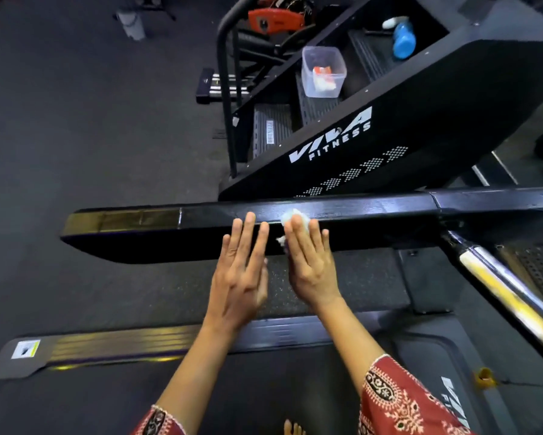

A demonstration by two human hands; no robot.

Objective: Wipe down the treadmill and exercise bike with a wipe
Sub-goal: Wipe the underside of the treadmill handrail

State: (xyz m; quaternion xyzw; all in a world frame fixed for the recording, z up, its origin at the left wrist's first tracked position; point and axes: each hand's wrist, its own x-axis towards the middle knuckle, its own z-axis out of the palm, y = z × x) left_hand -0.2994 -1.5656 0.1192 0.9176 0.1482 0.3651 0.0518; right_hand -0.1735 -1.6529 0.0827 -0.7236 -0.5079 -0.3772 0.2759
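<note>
A black treadmill handrail (201,227) runs across the middle of the view, glossy and wet to the right. My right hand (308,262) lies flat with straight fingers, pressing a white wipe (290,216) onto the rail; the wipe shows past the fingertips and at the thumb side. My left hand (242,271) is beside it, fingers straight, its fingertips over the rail's near face, holding nothing. The treadmill deck (107,343) lies below my arms.
A black stair-climber machine (373,136) stands behind the rail, with a clear plastic tub (323,70) and a blue spray bottle (403,39) on its steps. A chrome post (508,296) slants at the right. Dark gym floor (75,120) spreads to the left.
</note>
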